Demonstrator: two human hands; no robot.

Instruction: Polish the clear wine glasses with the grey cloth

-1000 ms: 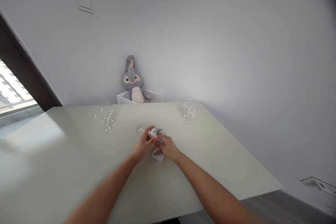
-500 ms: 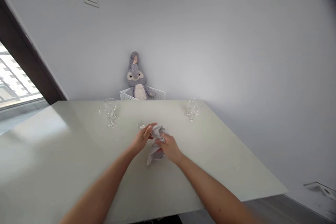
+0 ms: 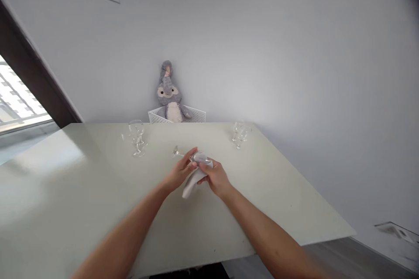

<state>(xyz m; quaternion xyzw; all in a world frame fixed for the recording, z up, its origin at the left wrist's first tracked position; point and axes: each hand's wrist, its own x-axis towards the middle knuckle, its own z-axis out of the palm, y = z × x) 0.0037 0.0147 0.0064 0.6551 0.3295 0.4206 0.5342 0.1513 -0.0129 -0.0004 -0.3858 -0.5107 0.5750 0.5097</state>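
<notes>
A clear stemmed glass (image 3: 200, 157) lies tilted sideways between my two hands, above the table. Its foot (image 3: 176, 151) points left and its bowl points right. My left hand (image 3: 181, 171) is closed around the glass near the stem end of the bowl. Against the bowl's right side, my right hand (image 3: 216, 177) grips a pale grey cloth (image 3: 194, 182). One end of the cloth hangs down toward the tabletop. Part of the bowl is hidden by the fingers and cloth.
Clear stemmed glasses (image 3: 137, 137) stand at the table's back left, and more glasses (image 3: 240, 134) at the back right. Behind the far edge, a grey plush toy (image 3: 173, 111) sits in a white perforated basket (image 3: 198, 116). The pale table (image 3: 108, 209) meets the wall.
The cloth covered the bowl's opening earlier; now the bowl shows clear. The glass has turned, so its foot stands out farther at the left. My right hand has shifted slightly right.
</notes>
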